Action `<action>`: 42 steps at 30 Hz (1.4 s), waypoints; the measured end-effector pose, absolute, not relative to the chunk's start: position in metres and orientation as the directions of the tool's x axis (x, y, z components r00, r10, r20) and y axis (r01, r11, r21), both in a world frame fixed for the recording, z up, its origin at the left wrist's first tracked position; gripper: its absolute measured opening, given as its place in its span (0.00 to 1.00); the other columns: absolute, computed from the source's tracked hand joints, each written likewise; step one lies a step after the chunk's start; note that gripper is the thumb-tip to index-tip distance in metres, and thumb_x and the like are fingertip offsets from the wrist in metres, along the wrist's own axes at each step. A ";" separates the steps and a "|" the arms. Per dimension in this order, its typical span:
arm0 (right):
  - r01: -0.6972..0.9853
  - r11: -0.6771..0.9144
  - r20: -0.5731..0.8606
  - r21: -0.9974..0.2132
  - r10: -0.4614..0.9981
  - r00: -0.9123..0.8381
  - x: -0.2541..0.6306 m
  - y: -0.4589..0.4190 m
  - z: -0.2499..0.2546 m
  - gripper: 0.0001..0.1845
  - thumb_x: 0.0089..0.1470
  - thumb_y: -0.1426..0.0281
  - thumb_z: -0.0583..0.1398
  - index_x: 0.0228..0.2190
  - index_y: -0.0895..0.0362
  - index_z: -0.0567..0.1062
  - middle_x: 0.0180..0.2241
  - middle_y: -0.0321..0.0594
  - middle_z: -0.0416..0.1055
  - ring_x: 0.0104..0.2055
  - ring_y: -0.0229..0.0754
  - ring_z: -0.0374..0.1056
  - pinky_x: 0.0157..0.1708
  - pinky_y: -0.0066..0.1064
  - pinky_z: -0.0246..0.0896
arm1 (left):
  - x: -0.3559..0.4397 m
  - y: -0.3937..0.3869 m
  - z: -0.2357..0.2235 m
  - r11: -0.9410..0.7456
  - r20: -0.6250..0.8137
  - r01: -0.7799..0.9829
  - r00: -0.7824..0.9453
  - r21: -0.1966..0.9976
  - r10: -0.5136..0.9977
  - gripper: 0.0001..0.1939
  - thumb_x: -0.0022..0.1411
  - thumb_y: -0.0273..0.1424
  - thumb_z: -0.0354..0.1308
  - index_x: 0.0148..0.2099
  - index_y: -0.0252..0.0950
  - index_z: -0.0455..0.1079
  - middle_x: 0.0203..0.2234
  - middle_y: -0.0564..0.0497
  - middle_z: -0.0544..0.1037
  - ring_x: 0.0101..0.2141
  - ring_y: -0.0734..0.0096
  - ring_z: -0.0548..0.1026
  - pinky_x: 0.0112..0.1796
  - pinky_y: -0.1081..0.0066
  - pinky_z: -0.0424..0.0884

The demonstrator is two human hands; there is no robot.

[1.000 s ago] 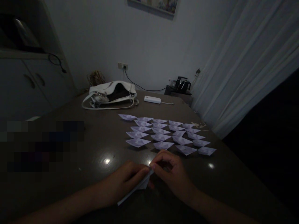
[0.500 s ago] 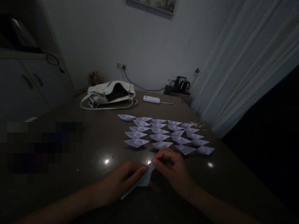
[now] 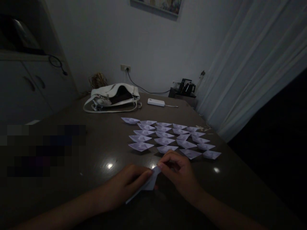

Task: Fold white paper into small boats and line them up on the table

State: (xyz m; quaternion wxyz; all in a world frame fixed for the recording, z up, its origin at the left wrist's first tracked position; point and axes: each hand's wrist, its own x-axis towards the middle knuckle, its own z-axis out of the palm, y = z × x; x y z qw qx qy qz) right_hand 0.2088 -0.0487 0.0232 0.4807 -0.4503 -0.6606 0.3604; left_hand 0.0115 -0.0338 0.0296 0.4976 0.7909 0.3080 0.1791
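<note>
A partly folded sheet of white paper (image 3: 150, 182) is between my two hands, a little above the dark table. My left hand (image 3: 130, 182) grips it from the left, thumb on top and fingers hidden behind. With thumb and forefinger, my right hand (image 3: 176, 167) pinches the paper's upper right corner. Just beyond my hands stand several white paper boats (image 3: 141, 146) in uneven rows on the table. The nearest row's boat (image 3: 167, 149) is partly covered by my right hand's fingers.
The dark glossy table (image 3: 100, 137) reaches to the wall. On its far part lie an open white handbag (image 3: 111, 107) and a white power bank (image 3: 155, 102) with a short cable. A black kettle (image 3: 188, 88) stands beyond the far right corner. A pale curtain (image 3: 235, 73) hangs at the right.
My hands and the paper have barely moved; the right hand's pinch has shifted very slightly to the right with the corner. The boats stay where they were.
</note>
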 end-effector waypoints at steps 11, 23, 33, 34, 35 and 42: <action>0.264 0.370 0.348 -0.891 0.929 -0.125 0.209 -0.049 0.025 0.05 0.51 0.71 0.62 0.24 0.56 0.75 0.26 0.36 0.67 0.29 0.38 0.64 0.28 0.30 0.59 | 0.010 -0.033 0.029 -0.333 -0.026 0.341 0.732 0.879 0.681 0.28 0.71 0.47 0.38 0.39 0.37 0.76 0.27 0.51 0.77 0.26 0.71 0.70 0.28 0.75 0.65; 0.275 0.382 0.361 -0.882 0.924 -0.127 0.209 -0.048 0.026 0.05 0.51 0.72 0.63 0.24 0.56 0.75 0.26 0.35 0.68 0.29 0.38 0.65 0.28 0.29 0.59 | 0.010 -0.034 0.031 -0.355 -0.033 0.393 0.708 0.848 0.705 0.26 0.71 0.44 0.40 0.40 0.37 0.77 0.31 0.50 0.80 0.32 0.68 0.75 0.34 0.74 0.66; 0.259 0.396 0.374 -0.881 0.918 -0.130 0.210 -0.048 0.026 0.05 0.51 0.73 0.63 0.24 0.56 0.75 0.26 0.35 0.68 0.29 0.38 0.65 0.29 0.29 0.60 | 0.010 -0.035 0.031 -0.398 -0.006 0.422 0.692 0.815 0.722 0.27 0.70 0.45 0.39 0.38 0.35 0.76 0.28 0.50 0.79 0.30 0.68 0.73 0.32 0.73 0.66; 0.259 0.399 0.379 -0.880 0.917 -0.127 0.209 -0.049 0.026 0.05 0.51 0.73 0.63 0.24 0.56 0.75 0.25 0.34 0.68 0.29 0.38 0.64 0.29 0.29 0.59 | 0.010 -0.035 0.032 -0.401 0.001 0.417 0.692 0.816 0.722 0.27 0.70 0.45 0.39 0.38 0.35 0.77 0.28 0.50 0.79 0.30 0.68 0.73 0.32 0.73 0.66; 0.259 0.399 0.380 -0.879 0.917 -0.123 0.209 -0.049 0.026 0.05 0.51 0.73 0.63 0.24 0.56 0.75 0.25 0.34 0.68 0.29 0.38 0.64 0.29 0.29 0.59 | 0.010 -0.035 0.033 -0.406 0.006 0.411 0.696 0.816 0.718 0.27 0.70 0.45 0.39 0.38 0.36 0.77 0.28 0.50 0.78 0.30 0.68 0.73 0.33 0.73 0.66; 0.259 0.399 0.380 -0.880 0.917 -0.123 0.209 -0.051 0.028 0.05 0.51 0.72 0.63 0.24 0.55 0.75 0.25 0.35 0.67 0.29 0.38 0.64 0.29 0.29 0.59 | 0.008 -0.036 0.033 -0.394 -0.015 0.405 0.712 0.825 0.702 0.28 0.70 0.47 0.38 0.38 0.37 0.76 0.27 0.51 0.78 0.29 0.68 0.72 0.31 0.73 0.66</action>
